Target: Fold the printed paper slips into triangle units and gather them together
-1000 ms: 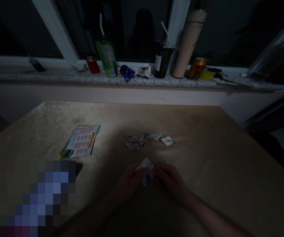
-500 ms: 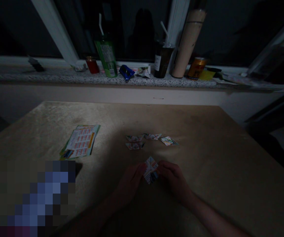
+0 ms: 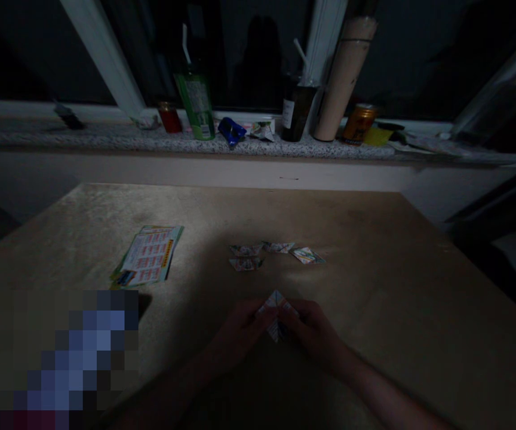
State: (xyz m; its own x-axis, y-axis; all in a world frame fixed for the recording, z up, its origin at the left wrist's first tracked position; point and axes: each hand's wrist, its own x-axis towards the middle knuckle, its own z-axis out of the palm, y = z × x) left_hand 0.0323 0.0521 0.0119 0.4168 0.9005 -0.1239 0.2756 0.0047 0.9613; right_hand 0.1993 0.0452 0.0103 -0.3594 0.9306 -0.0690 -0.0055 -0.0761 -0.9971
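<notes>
left hand (image 3: 245, 322) and right hand (image 3: 310, 322) angle inward at the frame's lower center, both gripping one folded paper (image 3: 276, 298).

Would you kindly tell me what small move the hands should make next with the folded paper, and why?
I would probably press the folded paper firmly along its crease: the left hand and right hand hold it from opposite sides, their thumbs lie over its face, and a crease line shows near its upper corner.
</notes>
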